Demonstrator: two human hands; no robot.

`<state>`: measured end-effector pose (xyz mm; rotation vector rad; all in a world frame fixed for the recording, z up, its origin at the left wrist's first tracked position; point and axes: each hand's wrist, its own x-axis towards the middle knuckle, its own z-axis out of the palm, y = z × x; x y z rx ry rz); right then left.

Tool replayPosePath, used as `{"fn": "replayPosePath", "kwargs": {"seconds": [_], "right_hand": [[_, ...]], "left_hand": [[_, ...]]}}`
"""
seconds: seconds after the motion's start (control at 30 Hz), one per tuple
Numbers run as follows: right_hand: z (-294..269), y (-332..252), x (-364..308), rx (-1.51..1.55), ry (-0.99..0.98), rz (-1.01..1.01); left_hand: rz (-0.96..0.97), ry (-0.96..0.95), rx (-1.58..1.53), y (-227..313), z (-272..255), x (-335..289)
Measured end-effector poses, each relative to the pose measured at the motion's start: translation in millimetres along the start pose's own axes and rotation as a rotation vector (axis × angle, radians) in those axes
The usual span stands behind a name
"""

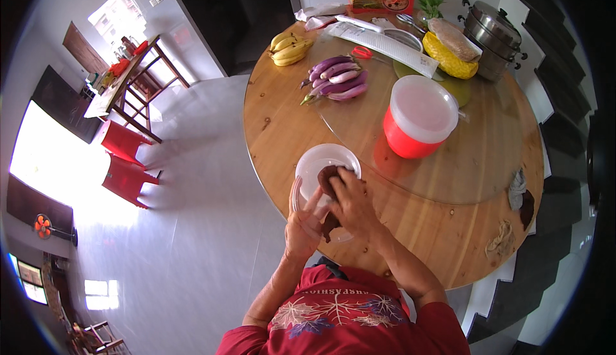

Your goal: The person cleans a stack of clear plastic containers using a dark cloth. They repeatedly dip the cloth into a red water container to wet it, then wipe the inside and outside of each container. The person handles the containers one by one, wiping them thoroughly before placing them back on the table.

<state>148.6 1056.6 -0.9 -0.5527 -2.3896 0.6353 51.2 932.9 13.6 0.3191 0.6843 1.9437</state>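
Observation:
Near the table's front left edge, my left hand (303, 230) grips a clear plastic container (296, 194) by its side, and its fingers show through the wall. A round white plastic bowl (311, 160) is just beyond it; I cannot tell whether the two touch. My right hand (351, 204) is closed on a brown cloth (327, 178), pressing it against the plastic. Part of the cloth hangs below, between my hands. To the right stands a red tub (410, 144) with a translucent white lid (425, 105).
The round wooden table (276, 130) carries a glass turntable (462, 182). Bananas (290, 50), purple eggplants (337, 79), a white grater (385, 47), a yellow bag (449, 59) and a steel steamer pot (491, 37) stand farther back. Rags (517, 191) lie at the right edge, beside stairs (564, 143).

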Motion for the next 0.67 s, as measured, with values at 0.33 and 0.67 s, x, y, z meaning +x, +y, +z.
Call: {"fn": "replayPosePath", "kwargs": {"seconds": [0.33,0.67], "right_hand": [[-12,-38,-9,0.098,-0.201,-0.391],[52,14,22,-0.009,0.107,0.242]], "left_hand": [[0.056,-0.003,0.033,-2,2,1],[-0.02,0.003,0.095,6,3,-2]]}}
